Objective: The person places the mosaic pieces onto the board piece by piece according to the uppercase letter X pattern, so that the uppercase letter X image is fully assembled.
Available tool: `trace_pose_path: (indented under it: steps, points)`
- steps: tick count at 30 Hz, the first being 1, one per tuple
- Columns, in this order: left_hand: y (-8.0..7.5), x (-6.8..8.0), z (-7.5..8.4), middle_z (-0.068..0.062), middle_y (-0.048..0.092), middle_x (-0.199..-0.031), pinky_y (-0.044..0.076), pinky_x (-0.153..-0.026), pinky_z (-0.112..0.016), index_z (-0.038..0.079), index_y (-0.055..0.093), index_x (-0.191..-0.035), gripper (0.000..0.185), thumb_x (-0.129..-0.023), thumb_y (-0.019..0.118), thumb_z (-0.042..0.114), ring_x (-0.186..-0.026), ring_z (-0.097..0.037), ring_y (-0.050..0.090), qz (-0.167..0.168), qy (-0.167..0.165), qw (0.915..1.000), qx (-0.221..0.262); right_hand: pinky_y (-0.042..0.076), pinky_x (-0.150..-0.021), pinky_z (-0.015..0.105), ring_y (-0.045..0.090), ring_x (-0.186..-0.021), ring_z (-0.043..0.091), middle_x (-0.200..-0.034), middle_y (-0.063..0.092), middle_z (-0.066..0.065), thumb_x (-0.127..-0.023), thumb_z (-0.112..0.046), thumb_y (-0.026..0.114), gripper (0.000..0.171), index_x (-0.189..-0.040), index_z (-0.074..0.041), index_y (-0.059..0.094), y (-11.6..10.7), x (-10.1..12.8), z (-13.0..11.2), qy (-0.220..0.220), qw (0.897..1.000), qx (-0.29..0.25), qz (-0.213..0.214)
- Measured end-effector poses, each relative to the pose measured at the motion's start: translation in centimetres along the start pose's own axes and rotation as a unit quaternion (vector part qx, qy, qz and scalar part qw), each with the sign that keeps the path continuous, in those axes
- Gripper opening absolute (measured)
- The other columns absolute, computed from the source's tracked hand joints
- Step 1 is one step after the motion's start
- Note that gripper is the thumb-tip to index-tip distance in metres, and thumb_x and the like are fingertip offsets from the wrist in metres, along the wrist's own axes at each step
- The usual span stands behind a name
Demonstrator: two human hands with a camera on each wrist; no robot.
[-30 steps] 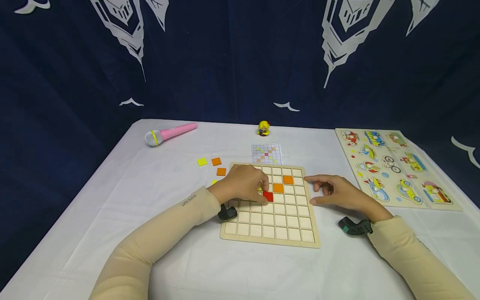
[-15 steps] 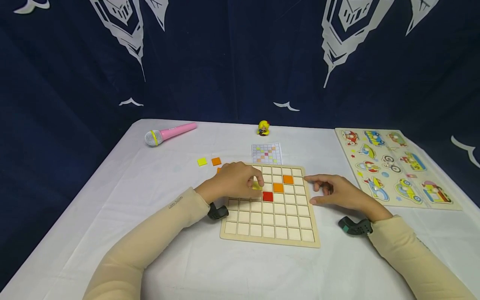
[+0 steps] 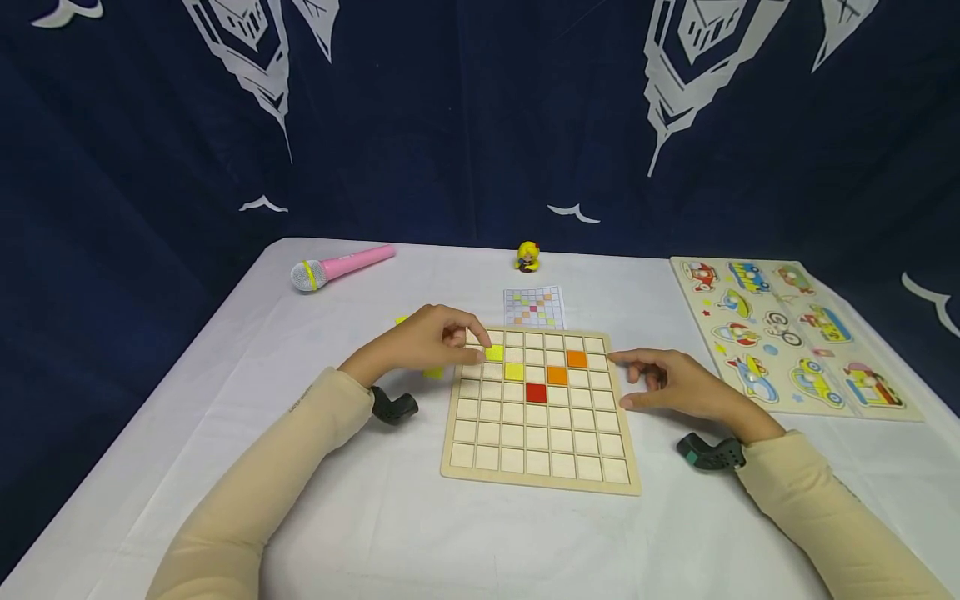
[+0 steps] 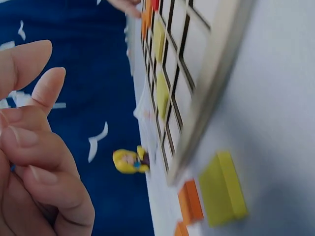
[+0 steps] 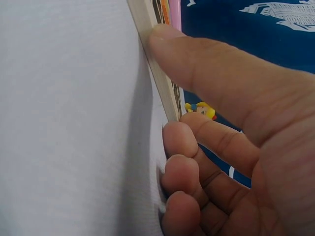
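left hand (image 3: 423,342), grip released, fingertips just beside yellow tile (image 3: 494,352) in grid board (image 3: 542,483); right hand (image 3: 675,385), grip released, thumb against board edge.

A square wooden grid board (image 3: 542,479) lies flat. A yellow tile (image 3: 494,352) sits in its second row from the far edge, near the left side; another yellow tile (image 3: 513,372) lies diagonally nearer, then a red tile (image 3: 536,392). Two orange tiles (image 3: 557,375) step up toward the board's far right.
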State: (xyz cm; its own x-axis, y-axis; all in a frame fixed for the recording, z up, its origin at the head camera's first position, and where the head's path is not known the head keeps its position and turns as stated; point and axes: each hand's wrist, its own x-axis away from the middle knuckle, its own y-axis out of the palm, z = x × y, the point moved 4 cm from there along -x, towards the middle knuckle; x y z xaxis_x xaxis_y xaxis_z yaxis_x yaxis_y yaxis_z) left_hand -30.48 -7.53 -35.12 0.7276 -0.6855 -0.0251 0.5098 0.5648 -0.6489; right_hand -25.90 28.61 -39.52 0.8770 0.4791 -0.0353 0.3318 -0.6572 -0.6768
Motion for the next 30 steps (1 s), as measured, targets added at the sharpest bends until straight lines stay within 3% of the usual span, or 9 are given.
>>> trace_pose_path:
  steps: [9, 20, 30]
  points:
    - [-2.0, 1.0, -2.0, 0.005, 0.039, -0.065, 0.035, -0.064, -0.026, 0.004, 0.079, -0.113, 0.020, -0.095, 0.082, 0.012, -0.064, -0.013, 0.041, 0.046, -0.006, 0.9986, 0.023, 0.042, -0.064, 0.027, 0.048, -0.073, 0.012, -0.101, 0.058, 0.006, -0.087, -0.008, 0.090, 0.066, -0.143, 0.011, 0.061, 0.0, 0.0, 0.0, 0.006, 1.000, 0.004, -0.002]
    - [-3.2, 1.5, -4.5, 0.004, 0.039, -0.066, 0.029, -0.063, -0.027, 0.002, 0.078, -0.117, 0.025, -0.094, 0.079, 0.012, -0.065, -0.015, 0.039, 0.087, -0.047, 0.9941, 0.044, 0.042, -0.064, 0.026, 0.048, -0.072, 0.010, -0.101, 0.060, 0.005, -0.087, -0.007, 0.090, 0.066, -0.144, 0.011, 0.061, 0.0, 0.1, -0.2, 0.001, 1.000, 0.005, -0.001]
    - [-2.7, 1.4, -6.4, 0.004, 0.042, -0.070, 0.034, -0.071, -0.029, 0.003, 0.076, -0.127, 0.033, -0.095, 0.073, 0.008, -0.071, -0.015, 0.042, 0.065, -0.072, 0.9951, 0.020, 0.042, -0.064, 0.026, 0.048, -0.072, 0.010, -0.101, 0.059, 0.005, -0.087, -0.008, 0.090, 0.066, -0.144, 0.011, 0.061, 0.0, 0.1, -0.2, 0.004, 1.000, 0.007, -0.001]
